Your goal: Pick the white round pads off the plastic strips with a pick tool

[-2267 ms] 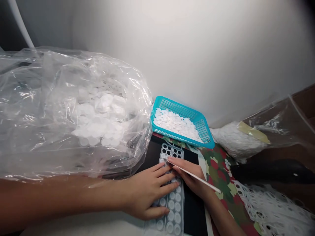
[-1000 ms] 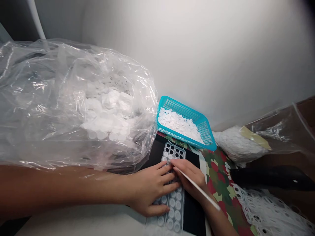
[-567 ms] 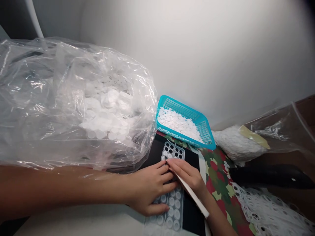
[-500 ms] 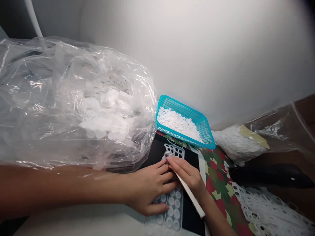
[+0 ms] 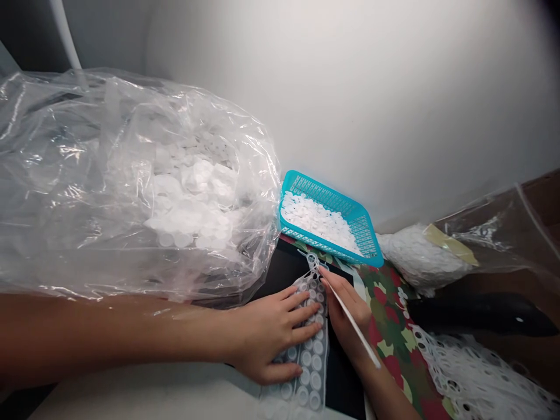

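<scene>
My left hand [image 5: 277, 332] lies with fingers spread on a translucent sheet [image 5: 315, 379] covered in rows of round white caps. The sheet rests on a black mat [image 5: 343, 373]. Pinched in my right hand [image 5: 350, 306], at the sheet's far end, is a thin white stick [image 5: 354, 326] that slants back over the wrist. By those fingertips a white lattice of small rings [image 5: 312, 265] stands bunched up at the sheet's far end. Whether the right fingers also grip the lattice is unclear.
A large clear bag [image 5: 210, 227] of white discs fills the left. A blue basket [image 5: 371, 248] holds small white discs near the wall. At right are a filled plastic bag [image 5: 424, 256], a black handle-like object [image 5: 485, 314] and a heap of ring lattices [image 5: 485, 373].
My right hand has shifted slightly right, and the stick has turned edge-on. The lattice at the far end, flatter before, is now bunched up. My left hand has barely moved.
</scene>
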`<state>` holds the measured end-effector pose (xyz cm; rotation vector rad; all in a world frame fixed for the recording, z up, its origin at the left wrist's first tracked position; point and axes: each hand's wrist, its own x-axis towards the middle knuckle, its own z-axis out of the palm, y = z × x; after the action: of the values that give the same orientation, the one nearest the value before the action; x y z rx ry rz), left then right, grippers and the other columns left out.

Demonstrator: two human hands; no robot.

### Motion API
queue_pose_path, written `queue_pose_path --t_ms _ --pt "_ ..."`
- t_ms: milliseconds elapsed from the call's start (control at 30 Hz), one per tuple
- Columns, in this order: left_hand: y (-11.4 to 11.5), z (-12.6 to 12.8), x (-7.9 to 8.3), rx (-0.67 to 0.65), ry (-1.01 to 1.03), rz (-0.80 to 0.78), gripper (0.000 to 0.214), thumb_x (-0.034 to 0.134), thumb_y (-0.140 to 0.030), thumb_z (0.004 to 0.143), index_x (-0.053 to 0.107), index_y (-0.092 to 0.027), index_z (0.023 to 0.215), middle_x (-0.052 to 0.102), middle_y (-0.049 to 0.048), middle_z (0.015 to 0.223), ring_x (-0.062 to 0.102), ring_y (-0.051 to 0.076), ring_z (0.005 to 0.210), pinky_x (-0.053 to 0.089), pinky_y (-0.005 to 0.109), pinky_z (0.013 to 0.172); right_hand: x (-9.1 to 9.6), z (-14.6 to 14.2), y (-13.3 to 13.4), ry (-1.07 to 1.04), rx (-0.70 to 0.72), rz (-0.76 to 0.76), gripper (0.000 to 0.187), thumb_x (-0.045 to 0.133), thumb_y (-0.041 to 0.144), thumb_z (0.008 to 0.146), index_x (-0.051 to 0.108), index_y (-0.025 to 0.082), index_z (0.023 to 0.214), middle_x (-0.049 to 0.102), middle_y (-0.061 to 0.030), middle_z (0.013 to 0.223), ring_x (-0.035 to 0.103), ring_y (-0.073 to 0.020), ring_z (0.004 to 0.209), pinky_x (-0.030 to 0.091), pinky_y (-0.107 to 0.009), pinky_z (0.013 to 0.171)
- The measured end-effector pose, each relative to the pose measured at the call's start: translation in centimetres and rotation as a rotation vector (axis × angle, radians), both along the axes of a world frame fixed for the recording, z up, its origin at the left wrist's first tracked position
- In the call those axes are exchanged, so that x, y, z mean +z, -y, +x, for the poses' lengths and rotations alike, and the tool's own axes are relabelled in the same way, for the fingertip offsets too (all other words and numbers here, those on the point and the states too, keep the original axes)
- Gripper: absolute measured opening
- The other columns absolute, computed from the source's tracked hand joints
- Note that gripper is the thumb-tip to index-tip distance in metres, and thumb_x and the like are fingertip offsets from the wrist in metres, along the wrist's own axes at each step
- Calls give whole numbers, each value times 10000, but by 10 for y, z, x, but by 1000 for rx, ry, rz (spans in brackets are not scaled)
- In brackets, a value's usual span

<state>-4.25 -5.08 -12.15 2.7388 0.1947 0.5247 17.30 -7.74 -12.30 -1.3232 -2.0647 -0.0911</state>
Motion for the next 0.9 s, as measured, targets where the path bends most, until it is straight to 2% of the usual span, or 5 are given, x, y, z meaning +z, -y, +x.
queue_pose_path --t_ms 100,400,567,700,900 --pt "0 0 0 -3 -8 -2 629 432 -469 858 386 -99 1365 348 166 1442 315 352 1323 183 477 1116 5 -2 -1 -44 -37 -8 370 463 128 898 573 240 1234 662 -67 1122 642 -208 1018 543 -321 871" --pt "0 1 -3 13 12 14 638 418 -478 857 383 -93 1365 426 172 1382 344 352 1300 210 481 1099 12 -1 -2 -127 76 -131 281 491 131 875 646 227 1089 676 -79 1028 640 -209 973 530 -349 858" --pt "1 1 -3 9 9 29 637 419 -477 858 383 -90 1363 423 174 1381 348 355 1294 221 487 1091 13 -2 -1 -98 136 -121 294 479 120 877 615 207 1123 676 -79 1056 635 -202 1002 530 -347 867" --pt "1 1 -3 11 4 35 629 420 -484 855 406 -91 1347 481 164 1326 384 352 1259 227 484 1090 12 -5 -3 -13 228 -103 327 454 117 887 572 206 1179 665 -80 1106 618 -197 1051 528 -354 890" --pt "1 2 -2 23 15 47 629 461 -478 841 422 -94 1337 526 157 1271 428 334 1213 239 479 1089 3 -1 -6 46 258 -230 391 414 119 912 476 214 1286 601 -75 1231 531 -189 1179 476 -366 979"
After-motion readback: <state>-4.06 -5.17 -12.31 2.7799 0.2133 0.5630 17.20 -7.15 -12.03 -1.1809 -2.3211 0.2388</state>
